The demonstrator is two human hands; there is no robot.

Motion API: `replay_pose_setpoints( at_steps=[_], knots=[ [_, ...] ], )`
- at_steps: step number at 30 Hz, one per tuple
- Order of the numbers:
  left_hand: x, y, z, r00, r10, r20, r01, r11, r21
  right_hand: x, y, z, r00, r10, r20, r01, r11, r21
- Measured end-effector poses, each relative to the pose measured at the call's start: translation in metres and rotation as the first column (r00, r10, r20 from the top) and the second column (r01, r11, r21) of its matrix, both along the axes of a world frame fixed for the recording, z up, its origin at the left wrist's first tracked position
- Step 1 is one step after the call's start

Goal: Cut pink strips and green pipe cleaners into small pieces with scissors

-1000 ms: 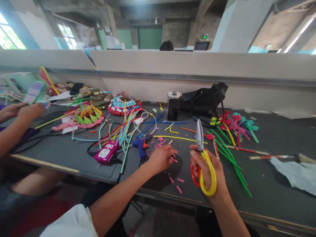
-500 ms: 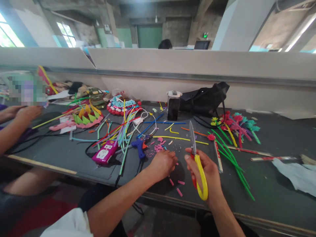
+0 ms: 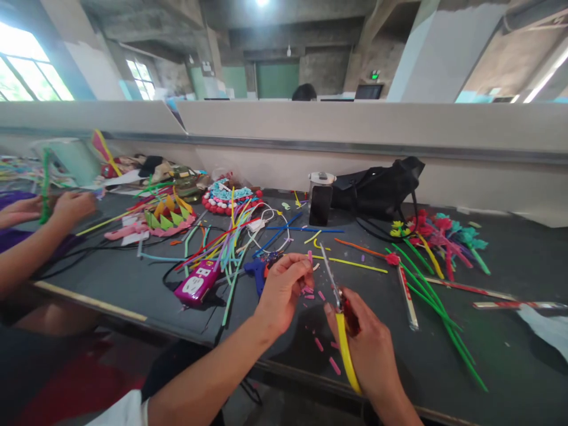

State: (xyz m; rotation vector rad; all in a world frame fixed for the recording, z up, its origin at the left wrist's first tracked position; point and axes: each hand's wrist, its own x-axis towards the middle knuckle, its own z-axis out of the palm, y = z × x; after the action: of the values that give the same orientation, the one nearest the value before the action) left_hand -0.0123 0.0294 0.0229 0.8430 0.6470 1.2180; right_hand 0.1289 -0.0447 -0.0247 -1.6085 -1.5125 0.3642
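My left hand is raised over the dark table and pinches a small pink piece upright between its fingertips. My right hand grips scissors with yellow and red handles; their blades are slightly apart and point up-left at the pink piece. Short pink scraps lie on the table below both hands. A blue glue gun lies just left of my left hand.
A pink power strip, coloured sticks, green stems with flowers, a black bag, a jar and a phone crowd the table. Another person's hands work at the far left. A low partition wall runs behind.
My left hand lifted off the table holding a pink piece. My right hand swung the scissors left and tilted the blades toward it. The view tilted slightly.
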Motion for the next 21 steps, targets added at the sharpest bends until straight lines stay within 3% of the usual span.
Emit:
replay_pose_setpoints(
  at_steps=[6, 21],
  knots=[
    [0.001, -0.004, -0.001, 0.996, 0.002, 0.084, -0.001, 1.0, -0.016, -0.006, -0.003, -0.005, 0.988, 0.008, 0.157, -0.011, 1.0, 0.022],
    [0.003, -0.007, 0.002, 0.995, 0.013, 0.094, -0.011, 1.0, -0.024, -0.004, -0.005, -0.012, 0.983, 0.001, 0.182, -0.012, 0.998, 0.06]
  ],
)
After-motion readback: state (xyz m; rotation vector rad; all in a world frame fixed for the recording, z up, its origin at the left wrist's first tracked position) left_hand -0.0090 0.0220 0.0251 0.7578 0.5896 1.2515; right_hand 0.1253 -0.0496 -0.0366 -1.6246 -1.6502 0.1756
